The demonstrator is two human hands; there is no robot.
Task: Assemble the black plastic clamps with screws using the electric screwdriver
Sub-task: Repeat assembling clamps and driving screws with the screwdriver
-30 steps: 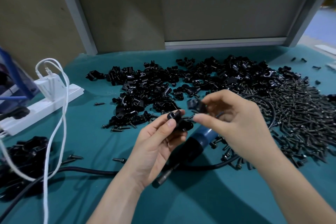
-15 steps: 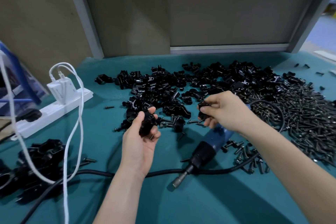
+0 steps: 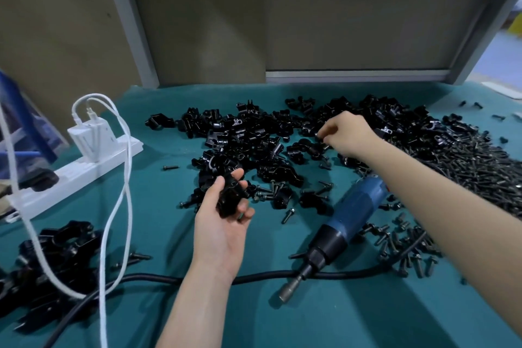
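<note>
- Far left: white power strip (image 3: 84, 171) lies on the teal worktop (image 3: 339, 322). A white charger (image 3: 91, 137) is plugged into it, and a white cable (image 3: 125, 178) loops up from the charger and down to the near edge.
- Near left: a heap of black clamp assemblies (image 3: 56, 257) sits under the white cable. A thick black cord (image 3: 147, 280) runs past it toward the centre.
- Centre-left: left grip (image 3: 223, 226), a bare hand with palm up, is just above the worktop. Thumb and fingers are curled round one black clamp (image 3: 230, 196), which it holds at the near edge of the parts pile.
- Centre, farther back: a broad pile of loose clamp parts (image 3: 248, 135), with a few stray screws just beside it.
- Centre-right: the electric screwdriver (image 3: 348, 217), blue body with a black collar, lies flat on the worktop. Its bit end points near-left and crosses the black cord. Neither hand touches it.
- Right of centre: right grip (image 3: 348, 135) is down on the parts pile with its fingers curled under. Cannot tell whether they pinch a piece or only touch; the detail is too small and dark.
- Right: a dense heap of screws (image 3: 466, 167) spreads to the frame edge. More scattered screws (image 3: 404, 246) lie under the right forearm.
</note>
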